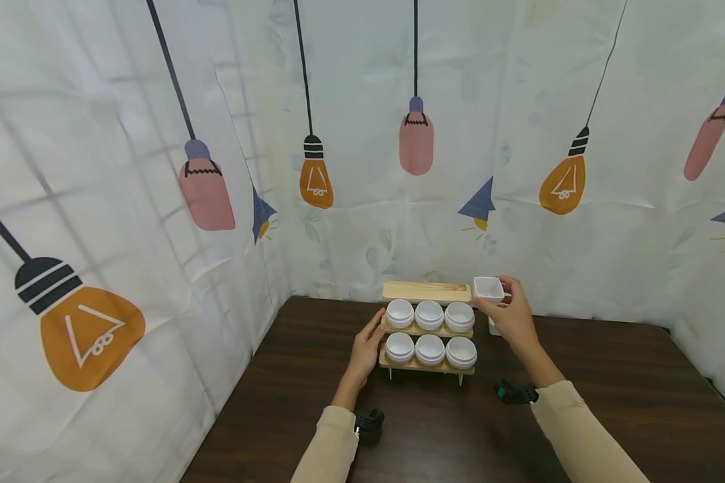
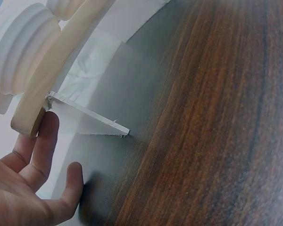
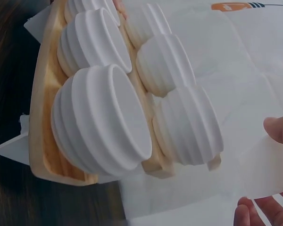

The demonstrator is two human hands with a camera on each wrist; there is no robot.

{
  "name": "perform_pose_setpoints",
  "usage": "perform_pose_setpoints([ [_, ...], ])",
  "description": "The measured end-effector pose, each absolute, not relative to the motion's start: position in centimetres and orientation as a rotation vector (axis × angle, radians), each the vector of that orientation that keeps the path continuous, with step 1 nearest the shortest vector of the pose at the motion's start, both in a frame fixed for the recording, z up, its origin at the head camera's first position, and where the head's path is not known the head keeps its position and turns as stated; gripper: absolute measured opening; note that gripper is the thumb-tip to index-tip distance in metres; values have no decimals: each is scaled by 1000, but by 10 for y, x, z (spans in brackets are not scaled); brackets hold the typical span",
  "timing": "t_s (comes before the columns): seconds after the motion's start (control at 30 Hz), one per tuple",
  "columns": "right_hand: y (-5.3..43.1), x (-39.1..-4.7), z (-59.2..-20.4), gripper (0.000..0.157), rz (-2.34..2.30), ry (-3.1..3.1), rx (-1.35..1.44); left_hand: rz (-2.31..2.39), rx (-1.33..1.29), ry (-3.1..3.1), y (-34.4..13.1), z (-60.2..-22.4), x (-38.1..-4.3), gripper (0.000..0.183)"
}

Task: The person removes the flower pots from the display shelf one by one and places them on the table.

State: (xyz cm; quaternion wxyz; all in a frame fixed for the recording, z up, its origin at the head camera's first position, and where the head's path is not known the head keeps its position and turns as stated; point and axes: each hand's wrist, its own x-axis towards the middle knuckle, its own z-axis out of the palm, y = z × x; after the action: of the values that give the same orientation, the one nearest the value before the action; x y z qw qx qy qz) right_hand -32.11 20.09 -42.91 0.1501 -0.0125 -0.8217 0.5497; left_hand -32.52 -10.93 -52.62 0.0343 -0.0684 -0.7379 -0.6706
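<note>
Head: right hand (image 1: 512,314) pinches white box (image 1: 488,288), just beside right end of top tier (image 1: 425,292). Tier's long axis runs left-right; box lies off that end, right hand nearer. Left hand (image 1: 365,349) at left end of middle tier (image 1: 444,333).

Left wrist: fingertips touch tier end; can't tell if pinching.

Right wrist: thumb, fingers apart across box; cups (image 3: 101,120) nearby.
</note>
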Motion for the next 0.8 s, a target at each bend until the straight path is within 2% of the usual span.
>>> perform_pose_setpoints([
  [0.8, 231, -310, -456, 82, 1490, -2417, -122, -2055, -230, -2281, -110, -525, -324, 50],
])
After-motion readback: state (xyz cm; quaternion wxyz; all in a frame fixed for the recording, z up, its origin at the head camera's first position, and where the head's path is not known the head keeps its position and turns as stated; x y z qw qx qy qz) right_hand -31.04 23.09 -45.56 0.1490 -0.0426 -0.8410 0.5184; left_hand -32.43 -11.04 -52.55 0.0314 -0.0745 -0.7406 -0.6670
